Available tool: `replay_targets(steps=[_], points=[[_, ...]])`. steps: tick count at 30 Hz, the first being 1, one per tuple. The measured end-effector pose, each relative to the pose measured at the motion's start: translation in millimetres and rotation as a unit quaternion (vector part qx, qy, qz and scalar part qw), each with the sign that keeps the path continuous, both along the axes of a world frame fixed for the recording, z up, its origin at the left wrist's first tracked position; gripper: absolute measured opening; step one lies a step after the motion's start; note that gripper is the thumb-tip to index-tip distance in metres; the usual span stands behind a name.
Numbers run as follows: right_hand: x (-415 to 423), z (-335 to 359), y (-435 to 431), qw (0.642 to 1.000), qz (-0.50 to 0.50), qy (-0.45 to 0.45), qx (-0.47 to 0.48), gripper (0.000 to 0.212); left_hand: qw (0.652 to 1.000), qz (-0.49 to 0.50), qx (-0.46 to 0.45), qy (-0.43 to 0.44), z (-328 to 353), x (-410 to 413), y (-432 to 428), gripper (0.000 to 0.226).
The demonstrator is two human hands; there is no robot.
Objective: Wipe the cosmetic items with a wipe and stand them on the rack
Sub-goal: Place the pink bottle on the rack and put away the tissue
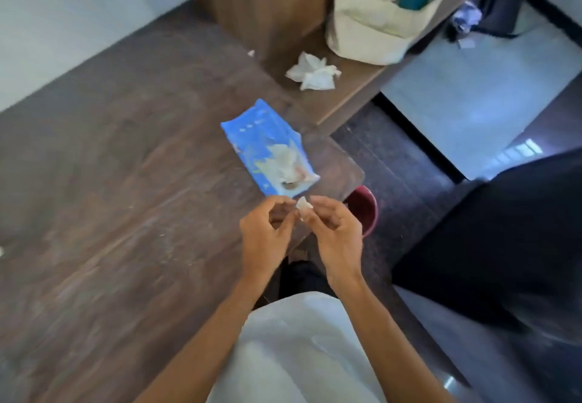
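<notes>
Item: wipe [303, 204], small white scrap, held over the worktop [126, 182] edge just beside the blue wipe pack [267, 150]. The right hand [333, 232] grip pinches it. The left hand [267, 232] grip is curled at its edge, contact unclear; probably unfolding it for use. A crumpled wipe [313, 71] lies on the shelf [356, 87] beyond.

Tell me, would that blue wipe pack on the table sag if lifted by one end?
Probably: the blue pack looks like soft, crinkled film lying flat on the table. Likely light, since it looks thin. Pushed, it should slide rather than roll; the wipe poking out could snag.
</notes>
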State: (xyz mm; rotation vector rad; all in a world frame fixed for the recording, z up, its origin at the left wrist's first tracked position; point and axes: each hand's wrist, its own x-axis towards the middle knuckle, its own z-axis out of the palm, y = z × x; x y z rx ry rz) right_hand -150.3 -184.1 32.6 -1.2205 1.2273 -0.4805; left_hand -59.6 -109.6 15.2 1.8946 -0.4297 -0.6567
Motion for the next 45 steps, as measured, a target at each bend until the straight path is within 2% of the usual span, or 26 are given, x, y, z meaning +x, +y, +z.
replay_targets(steps=[3, 7, 10, 13, 16, 17, 21, 23, 26, 29, 33, 37, 40, 45], points=[[-42.3, -18.8, -28.2, 0.997, -0.083, -0.005, 0.001, 0.010, 0.996, -0.087, 0.006, -0.015, -10.7, -35.1, -42.9, 0.013], [-86.9, -61.4, -60.4, 0.984, -0.178, 0.030, 0.011, 0.018, 0.971, -0.227, 0.038, -0.067, -41.9, -86.1, -90.3, 0.030], [-109.8, -102.0, -82.4, 0.971, -0.224, 0.077, 0.019, 0.018, 0.949, -0.306, 0.074, -0.029, -78.7, -117.2, -116.5, 0.042], [-120.8, -147.7, -100.1, 0.961, -0.248, 0.115, 0.040, 0.011, 0.934, -0.320, 0.138, 0.077, -118.1, -130.4, -139.8, 0.048], [-125.4, -200.5, -114.8, 0.957, -0.241, 0.157, 0.050, 0.007, 0.915, -0.321, 0.206, 0.132, -158.4, -132.7, -161.1, 0.049], [-126.0, -219.3, -119.3, 0.956, -0.236, 0.166, 0.055, 0.006, 0.907, -0.326, 0.231, 0.132, -175.7, -132.5, -166.0, 0.049], [-125.9, -292.5, -139.0, 0.953, -0.215, 0.203, 0.073, 0.033, 0.886, -0.322, 0.316, 0.106, -259.8, -129.1, -167.3, 0.054], [-124.4, -326.5, -149.2, 0.949, -0.210, 0.219, 0.080, 0.030, 0.886, -0.316, 0.323, 0.101, -286.9, -127.0, -171.0, 0.061], [-120.2, -366.2, -162.2, 0.946, -0.189, 0.243, 0.097, 0.022, 0.891, -0.336, 0.299, 0.070, -293.8, -124.4, -183.3, 0.058], [-119.1, -395.9, -167.4, 0.945, -0.158, 0.263, 0.109, 0.031, 0.888, -0.370, 0.272, -0.002, -314.7, -122.1, -182.1, 0.063], [-124.9, -410.9, -159.7, 0.943, -0.137, 0.274, 0.128, 0.033, 0.875, -0.397, 0.272, -0.057, -324.5, -119.0, -176.0, 0.069], [-132.9, -392.7, -146.8, 0.945, -0.104, 0.285, 0.120, 0.031, 0.858, -0.418, 0.280, -0.107, -309.7, -114.6, -168.8, 0.068], [-131.2, -360.4, -141.5, 0.954, -0.065, 0.282, 0.075, 0.028, 0.857, -0.417, 0.271, -0.136, -290.0, -112.6, -168.5, 0.062], [-111.6, -272.7, -135.2, 0.961, -0.007, 0.270, -0.058, 0.024, 0.854, -0.427, 0.214, -0.207, -223.5, -108.4, -164.4, 0.055]])
